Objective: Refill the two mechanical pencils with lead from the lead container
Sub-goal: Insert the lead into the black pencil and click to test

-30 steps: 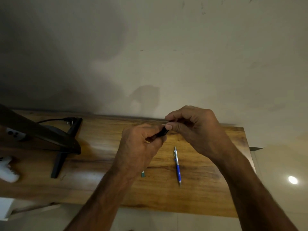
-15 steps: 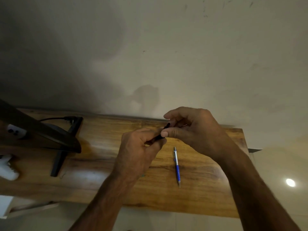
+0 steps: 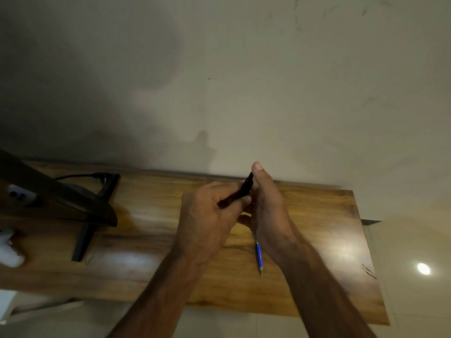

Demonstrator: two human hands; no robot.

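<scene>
Your left hand (image 3: 207, 215) grips the black pencil (image 3: 246, 189), now tipped upward; your right hand (image 3: 267, 208), grasp unclear, meets its top, likely uncapping.

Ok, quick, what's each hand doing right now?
Left hand: closed, gripping the black pencil.
Right hand: thumb against the pencil's top end; whether it grips cannot be told.

Left hand (image 3: 207, 215) gripping a black pencil (image 3: 246, 189) tilted up toward the wall, right hand (image 3: 268, 206) pinching its upper end, thumb upright, blue pencil (image 3: 258, 252) lying on the wooden table (image 3: 146, 264) beneath the right wrist, dark monitor stand (image 3: 83, 240) off left.
</scene>
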